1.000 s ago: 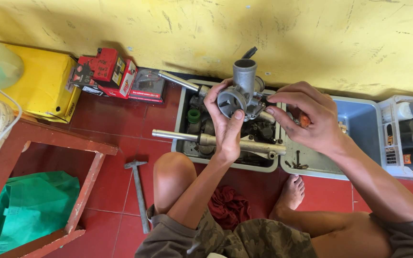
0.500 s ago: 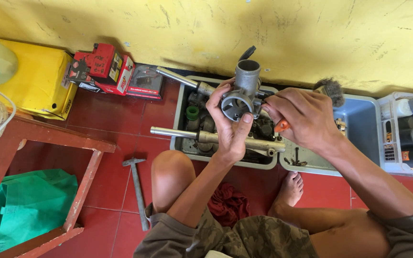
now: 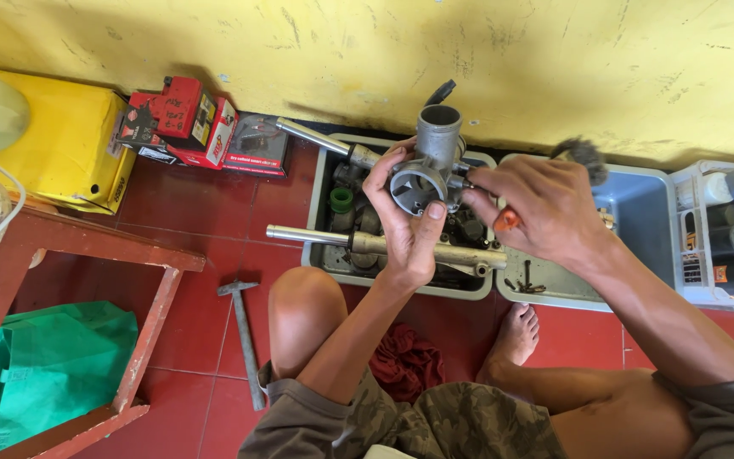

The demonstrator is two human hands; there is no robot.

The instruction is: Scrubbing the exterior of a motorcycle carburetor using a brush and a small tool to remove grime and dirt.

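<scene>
The red tiled floor carries a hammer, a red rag, grey parts trays and a yellow box.

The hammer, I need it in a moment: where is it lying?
The hammer lies on the red tile floor, lower left of centre, between the wooden frame and the person's knee.

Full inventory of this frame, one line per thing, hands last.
carburettor body: 1, grey metal, held up over the trays
brush: 1, dark bristles, orange handle, in right hand
parts tray: 1, grey, by the wall, holds metal tubes
blue tray: 1, right of the parts tray
hammer: 1, grey, on red floor
red boxes: stacked, by the wall
yellow container: 1, far left
green bag: 1, under the wooden frame
red rag: 1, between the legs
left hand: grips carburettor body
right hand: holds brush
</scene>
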